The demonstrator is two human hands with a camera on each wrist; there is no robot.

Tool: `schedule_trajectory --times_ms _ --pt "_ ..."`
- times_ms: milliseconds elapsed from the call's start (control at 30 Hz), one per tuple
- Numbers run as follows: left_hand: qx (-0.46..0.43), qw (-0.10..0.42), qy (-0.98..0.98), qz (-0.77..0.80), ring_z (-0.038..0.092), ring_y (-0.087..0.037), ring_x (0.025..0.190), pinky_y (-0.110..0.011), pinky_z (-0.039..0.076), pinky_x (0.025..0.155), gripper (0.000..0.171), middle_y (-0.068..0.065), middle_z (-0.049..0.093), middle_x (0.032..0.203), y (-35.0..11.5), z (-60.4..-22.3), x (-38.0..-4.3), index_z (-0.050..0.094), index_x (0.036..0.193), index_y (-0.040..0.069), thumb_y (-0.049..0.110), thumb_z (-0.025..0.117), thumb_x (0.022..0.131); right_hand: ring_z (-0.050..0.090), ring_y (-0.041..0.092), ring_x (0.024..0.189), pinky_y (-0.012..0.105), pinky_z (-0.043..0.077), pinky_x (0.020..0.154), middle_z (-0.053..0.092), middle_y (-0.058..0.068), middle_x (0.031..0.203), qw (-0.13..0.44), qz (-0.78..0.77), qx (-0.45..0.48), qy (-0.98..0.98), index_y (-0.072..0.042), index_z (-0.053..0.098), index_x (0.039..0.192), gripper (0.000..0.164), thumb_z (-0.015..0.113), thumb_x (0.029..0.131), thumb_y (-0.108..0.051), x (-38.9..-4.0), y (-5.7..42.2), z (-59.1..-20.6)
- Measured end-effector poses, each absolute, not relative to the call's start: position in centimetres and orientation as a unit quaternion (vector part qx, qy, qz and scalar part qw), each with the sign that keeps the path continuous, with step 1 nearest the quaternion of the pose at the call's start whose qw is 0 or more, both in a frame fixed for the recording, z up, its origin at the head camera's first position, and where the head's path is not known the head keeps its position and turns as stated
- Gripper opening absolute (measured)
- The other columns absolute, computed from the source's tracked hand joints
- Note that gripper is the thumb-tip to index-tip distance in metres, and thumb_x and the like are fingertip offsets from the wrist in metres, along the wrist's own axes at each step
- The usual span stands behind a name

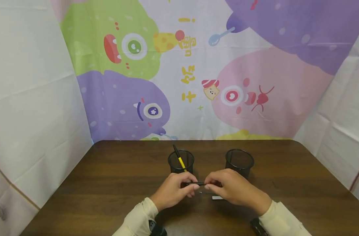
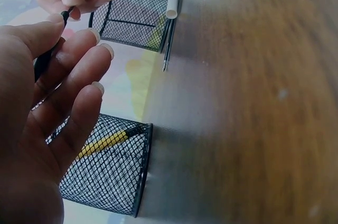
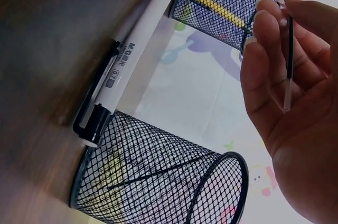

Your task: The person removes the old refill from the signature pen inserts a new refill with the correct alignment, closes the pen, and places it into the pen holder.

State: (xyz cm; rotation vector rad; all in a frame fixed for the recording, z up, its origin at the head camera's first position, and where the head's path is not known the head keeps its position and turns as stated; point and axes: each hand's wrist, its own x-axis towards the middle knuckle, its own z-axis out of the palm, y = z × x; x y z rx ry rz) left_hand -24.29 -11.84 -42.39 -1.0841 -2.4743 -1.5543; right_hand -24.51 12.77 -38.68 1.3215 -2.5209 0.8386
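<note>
Both hands meet above the table in front of two mesh cups. My left hand (image 1: 176, 188) pinches a dark, tapered pen part (image 2: 44, 64) between thumb and index finger, its other fingers loosely bent. Opposite it, my right hand (image 1: 235, 186) pinches a thin black pen refill (image 3: 290, 44) with a clear tail end running along the palm. The two pieces line up end to end between the fingertips, which partly hide where they meet. Below the hands lie a white pen barrel (image 3: 124, 57) with a black clip and another refill (image 2: 169, 47) with a metal tip.
The left black mesh cup (image 1: 173, 167) holds a yellow and black pen (image 1: 181, 161) leaning out over its rim. Another mesh cup (image 1: 244, 169) stands behind my right hand. A cartoon-printed curtain (image 1: 191, 121) hangs at the back edge of the brown table (image 1: 108, 183).
</note>
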Motion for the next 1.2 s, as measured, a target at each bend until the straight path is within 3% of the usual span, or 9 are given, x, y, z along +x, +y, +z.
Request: schedule_trajectory --times_ms 233,700,1200 --pt "-0.344 0.008 -0.794 -0.502 0.068 -0.008 0.065 -0.032 0.06 0.063 0.01 0.005 0.07 0.077 -11.85 -42.33 -24.22 0.068 0.104 0.011 0.018 0.069 0.097 0.061 -0.003 0.076 0.022 0.054 0.066 0.068 -0.016 0.086 0.076 0.281 0.439 -0.85 -0.013 0.073 0.097 0.006 0.074 0.093 -0.017 -24.52 12.79 -38.75" --pt "-0.35 0.015 -0.789 -0.505 0.068 -0.007 0.065 -0.027 0.059 0.062 0.01 0.004 0.07 0.076 -11.89 -42.49 -24.38 0.067 0.104 0.011 0.019 0.069 0.097 0.061 -0.002 0.077 0.023 0.054 0.067 0.068 -0.016 0.087 0.06 0.287 0.431 -0.854 -0.015 0.073 0.101 0.008 0.074 0.094 -0.018 -24.66 12.91 -39.03" --pt "-0.335 0.014 -0.791 -0.512 0.069 -0.009 0.065 -0.029 0.059 0.062 0.009 -0.007 0.072 0.079 -12.0 -42.5 -24.49 0.068 0.102 0.012 0.019 0.069 0.097 0.059 -0.002 0.073 0.023 0.053 0.064 0.065 -0.018 0.083 0.079 0.281 0.424 -0.857 -0.015 0.071 0.101 0.012 0.075 0.093 -0.022 -25.03 13.42 -39.3"
